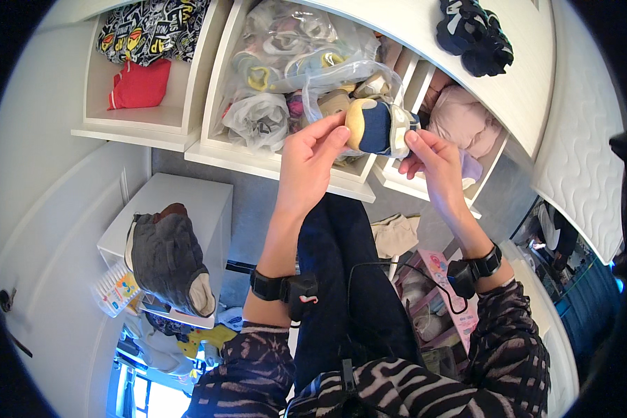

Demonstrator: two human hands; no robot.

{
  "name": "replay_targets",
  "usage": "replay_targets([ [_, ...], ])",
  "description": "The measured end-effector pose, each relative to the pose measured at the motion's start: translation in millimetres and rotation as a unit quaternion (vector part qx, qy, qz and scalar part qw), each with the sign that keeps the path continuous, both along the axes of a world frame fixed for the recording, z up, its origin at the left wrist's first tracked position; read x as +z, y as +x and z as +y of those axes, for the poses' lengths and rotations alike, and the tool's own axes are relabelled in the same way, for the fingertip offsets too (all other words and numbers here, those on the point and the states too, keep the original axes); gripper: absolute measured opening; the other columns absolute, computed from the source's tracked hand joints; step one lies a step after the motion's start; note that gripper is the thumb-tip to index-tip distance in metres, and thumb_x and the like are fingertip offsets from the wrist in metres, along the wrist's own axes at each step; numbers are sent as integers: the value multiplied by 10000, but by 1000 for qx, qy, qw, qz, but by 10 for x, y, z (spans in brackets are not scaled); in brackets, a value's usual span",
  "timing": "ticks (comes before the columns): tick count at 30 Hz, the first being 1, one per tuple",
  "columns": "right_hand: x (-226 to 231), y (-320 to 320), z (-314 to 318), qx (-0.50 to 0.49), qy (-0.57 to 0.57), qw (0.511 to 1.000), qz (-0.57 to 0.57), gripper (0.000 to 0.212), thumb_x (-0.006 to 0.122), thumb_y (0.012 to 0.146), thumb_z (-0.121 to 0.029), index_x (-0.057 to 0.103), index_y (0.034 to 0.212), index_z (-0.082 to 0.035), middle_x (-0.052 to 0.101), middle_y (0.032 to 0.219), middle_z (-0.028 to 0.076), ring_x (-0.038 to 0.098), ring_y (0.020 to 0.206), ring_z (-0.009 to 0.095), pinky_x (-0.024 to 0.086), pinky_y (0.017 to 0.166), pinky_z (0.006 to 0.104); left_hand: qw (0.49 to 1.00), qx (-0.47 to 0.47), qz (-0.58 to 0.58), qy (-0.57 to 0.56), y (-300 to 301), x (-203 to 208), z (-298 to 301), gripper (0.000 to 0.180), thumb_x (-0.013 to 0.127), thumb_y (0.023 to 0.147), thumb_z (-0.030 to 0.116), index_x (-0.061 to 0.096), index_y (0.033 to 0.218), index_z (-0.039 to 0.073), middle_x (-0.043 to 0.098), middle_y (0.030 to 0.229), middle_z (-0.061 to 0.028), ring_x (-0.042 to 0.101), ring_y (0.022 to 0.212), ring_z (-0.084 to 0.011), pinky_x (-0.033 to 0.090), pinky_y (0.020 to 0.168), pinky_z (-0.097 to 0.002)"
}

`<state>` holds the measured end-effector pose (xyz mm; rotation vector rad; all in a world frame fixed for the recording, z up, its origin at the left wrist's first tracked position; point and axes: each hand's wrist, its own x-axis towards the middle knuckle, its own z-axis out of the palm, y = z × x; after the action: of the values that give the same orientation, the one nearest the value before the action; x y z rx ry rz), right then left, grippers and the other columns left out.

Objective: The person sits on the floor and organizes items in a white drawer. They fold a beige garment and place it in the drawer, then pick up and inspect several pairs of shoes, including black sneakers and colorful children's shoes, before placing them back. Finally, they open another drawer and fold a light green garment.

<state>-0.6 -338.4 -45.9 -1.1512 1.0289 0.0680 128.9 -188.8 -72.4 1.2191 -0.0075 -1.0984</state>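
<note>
My left hand (312, 157) and my right hand (428, 160) hold a small rolled bundle of cloth (376, 125), yellow, navy and white, between their fingertips. The left fingers pinch its yellow end, the right fingers its white end. A clear plastic bag (341, 73) loops around the bundle and stays in the shelf cubby behind it. The bundle hangs just in front of the middle cubby of a white shelf unit (272, 166). Both wrists wear black bands with small devices.
The middle cubby holds several clear bags of small clothes (285, 49). The left cubby has red (139, 85) and patterned (146, 28) fabric, the right one pink fabric (463, 122). Dark slippers (475, 35) lie on top. A grey backpack (167, 261) rests on a low white cabinet.
</note>
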Motion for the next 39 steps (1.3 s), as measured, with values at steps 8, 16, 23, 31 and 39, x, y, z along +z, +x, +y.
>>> replay_targets([
  [8,-157,-99,10,-144,397,906,-4,225,403,961,-184,568,903,-42,473,648,-41,345,461,16,262,403,157,959,-57,-266,78,-69,11,51,447,766,690,79,627,1114,40,608,983,-57,578,841,-131,468,776,-254],
  [16,-277,-129,149,-234,637,733,40,235,364,967,-173,543,972,-21,488,699,-21,337,435,3,282,372,134,984,-91,-150,15,-31,104,132,423,708,714,-39,610,1124,-14,580,1048,-61,563,900,-119,443,820,-246],
  [23,-277,-108,146,-230,650,722,56,260,378,975,-207,546,975,-9,478,686,-11,334,429,2,280,359,131,985,-89,-148,1,15,101,158,268,563,858,-24,606,1122,-36,575,1045,-79,565,952,-129,442,853,-249],
  [31,-303,-128,170,-244,654,714,61,308,374,983,-254,549,969,-1,460,671,-14,338,427,3,275,341,127,983,-55,-173,5,-17,70,143,215,554,864,9,654,1055,9,609,952,-84,573,860,-138,448,779,-239],
  [39,-264,-85,251,-241,619,747,3,294,390,981,-235,555,966,8,528,724,34,442,469,55,381,394,158,961,-88,-260,31,-82,25,178,363,636,834,87,575,1185,19,598,1027,-84,572,862,-141,439,817,-263],
])
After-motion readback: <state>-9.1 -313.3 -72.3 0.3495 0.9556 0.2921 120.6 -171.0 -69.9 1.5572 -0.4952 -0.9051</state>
